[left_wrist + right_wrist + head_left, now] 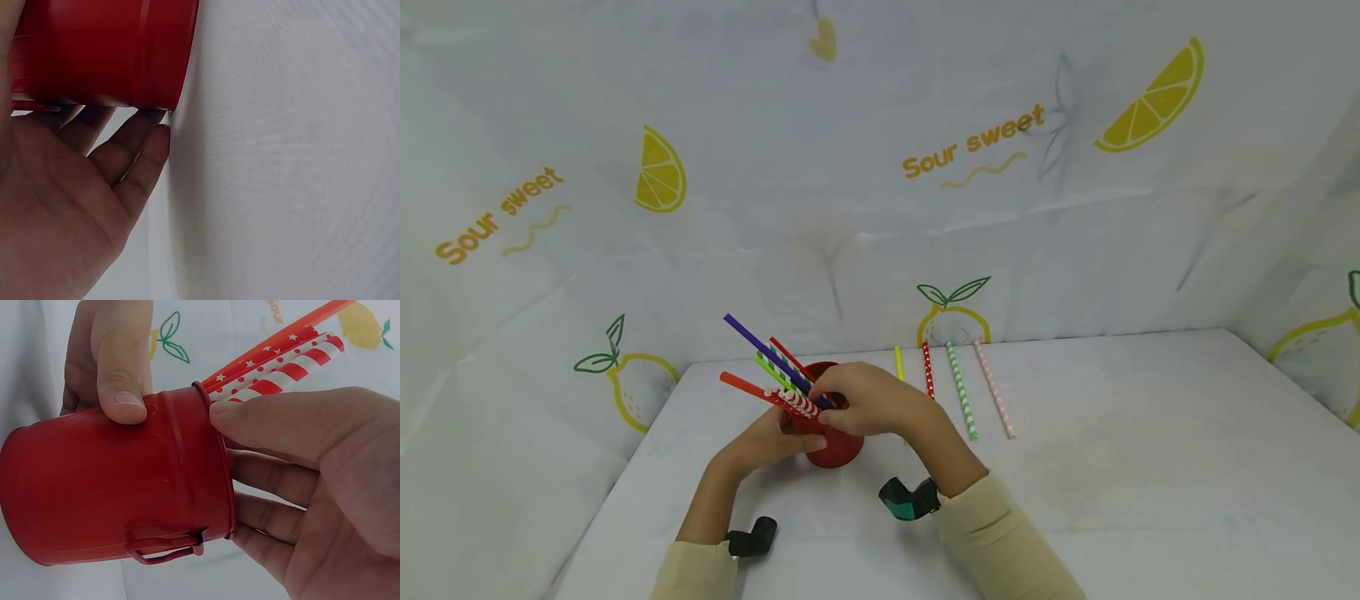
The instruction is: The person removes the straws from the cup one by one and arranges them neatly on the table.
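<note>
A small red pail (835,450) with a side handle stands on the white table, holding several paper straws (294,369) that lean left. They include purple, orange, green, striped and dotted ones. My left hand (767,442) grips the pail from the left, thumb on its near side; in the left wrist view the fingers (134,156) of that hand lie against its wall. My right hand (876,400) is at the mouth, its thumb and fingers curled about the lower part of the straws. In the right wrist view its thumb overlaps the rim, and its fingertips are hidden inside.
Right of the pail, a yellow straw (899,363), a red dotted straw (928,371), a green striped straw (961,392) and a pink straw (995,389) lie apart on the table (1135,467). A lemon-printed white cloth (775,233) hangs behind.
</note>
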### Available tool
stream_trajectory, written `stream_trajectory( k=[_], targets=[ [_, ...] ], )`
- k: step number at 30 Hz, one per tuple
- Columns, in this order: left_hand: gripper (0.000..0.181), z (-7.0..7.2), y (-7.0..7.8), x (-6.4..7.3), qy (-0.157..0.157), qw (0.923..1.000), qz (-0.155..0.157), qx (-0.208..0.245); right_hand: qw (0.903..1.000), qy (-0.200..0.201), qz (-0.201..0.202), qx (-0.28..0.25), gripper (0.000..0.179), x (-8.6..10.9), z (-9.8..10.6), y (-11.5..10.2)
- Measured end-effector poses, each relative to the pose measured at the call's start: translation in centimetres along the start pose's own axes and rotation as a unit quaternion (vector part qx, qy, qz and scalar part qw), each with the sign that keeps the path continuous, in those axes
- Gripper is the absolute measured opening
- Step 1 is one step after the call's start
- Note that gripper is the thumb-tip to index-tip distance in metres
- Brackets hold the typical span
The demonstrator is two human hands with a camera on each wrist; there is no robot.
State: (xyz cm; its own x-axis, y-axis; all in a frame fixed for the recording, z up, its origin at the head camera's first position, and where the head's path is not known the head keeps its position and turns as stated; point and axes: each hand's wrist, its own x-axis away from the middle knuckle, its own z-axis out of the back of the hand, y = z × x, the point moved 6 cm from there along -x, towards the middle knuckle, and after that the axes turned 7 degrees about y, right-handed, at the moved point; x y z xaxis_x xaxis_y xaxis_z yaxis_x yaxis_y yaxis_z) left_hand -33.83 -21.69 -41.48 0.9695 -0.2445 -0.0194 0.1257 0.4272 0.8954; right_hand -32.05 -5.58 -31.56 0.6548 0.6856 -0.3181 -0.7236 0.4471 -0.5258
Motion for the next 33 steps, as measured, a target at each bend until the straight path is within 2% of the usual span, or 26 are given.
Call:
stream_trajectory(
  k=[6, 11, 21, 27, 33],
  targets=[
    [0.076, -0.07, 0.13, 0.00, -0.001, 1.0000, -0.004, -0.001, 0.9998, 0.000, 0.006, 0.019, 0.007, -0.09, -0.06, -0.17],
    [0.075, 0.00, 0.18, 0.03, 0.000, 1.0000, -0.001, -0.005, 0.9998, 0.001, 0.004, 0.019, 0.007, -0.05, 0.06, -0.17],
    [0.075, 0.10, 0.03, -0.04, 0.007, 0.9999, 0.002, -0.014, 0.9997, -0.004, -0.020, -0.015, 0.006, 0.16, 0.18, 0.02],
    [0.070, 0.06, -0.04, 0.00, 0.001, 0.9998, 0.000, -0.018, 0.9987, -0.007, -0.016, -0.047, 0.005, 0.30, 0.33, 0.15],
    [0.074, 0.03, 0.02, -0.03, -0.003, 0.9999, -0.002, -0.011, 0.9981, 0.001, -0.002, -0.061, 0.006, 0.41, 0.73, 0.26]
  ],
)
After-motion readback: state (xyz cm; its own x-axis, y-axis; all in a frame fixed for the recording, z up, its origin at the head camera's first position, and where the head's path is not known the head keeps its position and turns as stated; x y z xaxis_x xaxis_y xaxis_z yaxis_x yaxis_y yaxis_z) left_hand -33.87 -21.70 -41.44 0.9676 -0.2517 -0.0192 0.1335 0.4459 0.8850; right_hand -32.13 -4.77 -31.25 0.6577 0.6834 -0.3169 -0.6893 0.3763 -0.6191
